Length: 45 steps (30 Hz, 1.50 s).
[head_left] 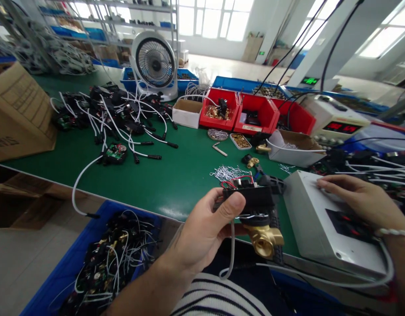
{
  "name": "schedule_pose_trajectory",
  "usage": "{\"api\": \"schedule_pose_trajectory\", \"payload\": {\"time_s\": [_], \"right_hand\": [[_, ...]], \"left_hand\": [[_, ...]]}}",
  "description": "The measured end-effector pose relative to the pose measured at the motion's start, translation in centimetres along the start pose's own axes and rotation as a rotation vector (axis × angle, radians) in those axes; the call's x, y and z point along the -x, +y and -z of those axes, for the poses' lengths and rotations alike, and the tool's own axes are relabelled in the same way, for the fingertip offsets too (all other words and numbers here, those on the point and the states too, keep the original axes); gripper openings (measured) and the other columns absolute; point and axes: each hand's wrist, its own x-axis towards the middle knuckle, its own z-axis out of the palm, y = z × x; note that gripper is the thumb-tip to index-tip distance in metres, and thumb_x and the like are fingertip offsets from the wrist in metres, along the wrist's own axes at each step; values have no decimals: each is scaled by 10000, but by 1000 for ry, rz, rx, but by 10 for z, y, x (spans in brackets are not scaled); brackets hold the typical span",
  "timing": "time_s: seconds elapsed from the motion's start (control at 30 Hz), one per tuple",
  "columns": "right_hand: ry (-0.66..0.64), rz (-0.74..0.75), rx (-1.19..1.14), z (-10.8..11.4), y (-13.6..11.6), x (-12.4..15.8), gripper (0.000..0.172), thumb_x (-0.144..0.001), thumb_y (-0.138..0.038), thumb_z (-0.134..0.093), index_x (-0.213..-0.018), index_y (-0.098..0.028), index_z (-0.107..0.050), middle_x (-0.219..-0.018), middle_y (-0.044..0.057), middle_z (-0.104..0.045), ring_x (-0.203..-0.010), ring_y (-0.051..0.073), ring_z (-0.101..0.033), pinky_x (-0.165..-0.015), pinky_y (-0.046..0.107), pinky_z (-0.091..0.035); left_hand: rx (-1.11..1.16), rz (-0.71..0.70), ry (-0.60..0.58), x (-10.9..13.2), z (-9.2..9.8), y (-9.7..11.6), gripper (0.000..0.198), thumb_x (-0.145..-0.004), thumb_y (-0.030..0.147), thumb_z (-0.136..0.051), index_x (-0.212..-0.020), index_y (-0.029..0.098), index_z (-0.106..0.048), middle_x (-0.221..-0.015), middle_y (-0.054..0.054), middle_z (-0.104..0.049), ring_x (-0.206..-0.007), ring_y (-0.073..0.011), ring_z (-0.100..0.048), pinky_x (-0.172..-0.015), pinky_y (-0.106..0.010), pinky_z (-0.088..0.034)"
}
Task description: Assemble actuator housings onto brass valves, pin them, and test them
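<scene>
My left hand (205,224) is closed around a black motorized valve (255,199), held above the front of the bench. Its top shows red wires and inner parts, and a brass valve body (264,240) hangs beneath, one threaded port towards me. A grey cable (232,252) loops down from it and a pale cable runs right, past the box. My right hand (356,197) lies over a grey control box (307,219), fingers stretched out and fingertips on its top. A black panel with red-marked switches (349,224) shows under the hand; the fingertips are away from it.
Loose cabled units (123,109) cover the bench's left. Red bins (256,112), a white carton (187,112), a fan (155,63) and a red-display device (337,118) stand behind. Small metal pins (228,172) lie near the valve. A blue crate (73,259) sits below left.
</scene>
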Motion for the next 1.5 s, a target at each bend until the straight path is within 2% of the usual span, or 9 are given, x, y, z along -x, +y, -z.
{"api": "schedule_pose_trajectory", "payload": {"time_s": [0.13, 0.3, 0.5, 0.67, 0.8, 1.03, 1.27, 1.4, 1.5], "right_hand": [[-3, 17, 4, 0, 3, -2, 508, -339, -626, -625, -690, -262, -682, -888, 57, -721, -978, 347, -605, -925, 457, -405], [0, 22, 7, 0, 2, -1, 514, -341, -621, -610, -697, -258, -686, -896, 60, -723, -975, 343, -607, -914, 452, -412], [7, 37, 18, 1, 6, -3, 529, -352, -651, -623, -701, -259, -686, -884, 62, -722, -935, 337, -613, -849, 446, -440], [9, 24, 29, 0, 6, -5, 550, -341, -654, -630, -715, -257, -697, -889, 67, -720, -935, 340, -612, -849, 449, -437], [12, 23, 46, -1, 7, -6, 561, -337, -672, -630, -711, -259, -693, -883, 69, -719, -911, 339, -613, -828, 453, -435], [21, 19, 80, 0, 5, -4, 565, -337, -687, -629, -708, -265, -693, -866, 74, -713, -879, 337, -609, -781, 451, -437], [25, 3, 93, -1, -2, -1, 607, -302, -723, -610, -692, -263, -682, -844, 88, -706, -840, 338, -603, -756, 463, -442], [15, 19, 84, 0, -2, 0, 655, -280, -760, -610, -702, -263, -678, -864, 83, -711, -859, 332, -610, -765, 452, -452], [-7, 21, 82, 0, -4, 0, 664, -272, -749, -615, -715, -259, -686, -895, 80, -720, -880, 334, -617, -805, 456, -449]], "left_hand": [[3, -34, 6, 0, 0, -1, 499, -789, 481, -727, -1035, 97, -525, -1130, -186, -639, -964, -272, -670, -717, -330, -572], [11, -35, -1, 1, 0, 0, 518, -769, 470, -750, -1056, 100, -530, -1094, -169, -653, -917, -245, -676, -707, -308, -561], [58, -32, -2, 1, -3, 3, 506, -724, 344, -810, -1088, 100, -558, -1005, -121, -686, -861, -182, -674, -779, -275, -529], [101, -7, 25, -4, -2, 2, 495, -720, 346, -807, -1063, 96, -552, -1048, -153, -678, -853, -222, -681, -700, -306, -544], [144, -9, 52, -6, 0, 0, 471, -730, 364, -798, -1037, 86, -574, -1033, -158, -681, -884, -244, -677, -705, -328, -546], [157, -30, 62, -6, 0, 2, 414, -766, 374, -769, -1008, 81, -604, -1011, -137, -696, -901, -239, -678, -786, -350, -534], [194, -30, 46, -6, 3, -1, 450, -757, 376, -783, -1057, 101, -591, -975, -115, -706, -827, -212, -684, -751, -335, -538], [243, -9, 3, -5, 2, -3, 334, -835, 361, -713, -1040, 118, -613, -966, -102, -722, -836, -201, -702, -778, -317, -543], [299, 32, -70, -4, 0, -3, 244, -952, 345, -543, -1010, 129, -641, -936, -99, -737, -836, -197, -721, -757, -305, -562]]}}
